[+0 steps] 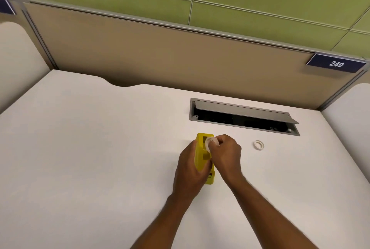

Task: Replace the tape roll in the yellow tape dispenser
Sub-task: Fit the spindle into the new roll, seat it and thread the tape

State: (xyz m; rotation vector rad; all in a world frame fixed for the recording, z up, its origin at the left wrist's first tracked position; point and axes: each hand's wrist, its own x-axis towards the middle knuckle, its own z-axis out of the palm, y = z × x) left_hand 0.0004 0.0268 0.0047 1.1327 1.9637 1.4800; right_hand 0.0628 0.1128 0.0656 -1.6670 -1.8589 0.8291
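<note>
The yellow tape dispenser [201, 149] stands on the white desk [90, 148], its long side running away from me. My left hand [190, 170] wraps around its left side and near end. My right hand [226, 154] pinches a white tape roll [210, 143] at the dispenser's open top, near its far end. Whether the roll sits in the cradle or just above it is hidden by my fingers. A second, thinner white tape ring [259, 145] lies flat on the desk to the right, apart from both hands.
An open cable hatch [244, 116] with a raised grey lid is set into the desk just behind the dispenser and ring. A tan partition [160, 56] with a "249" sign [336, 64] bounds the far edge. White side panels stand left and right.
</note>
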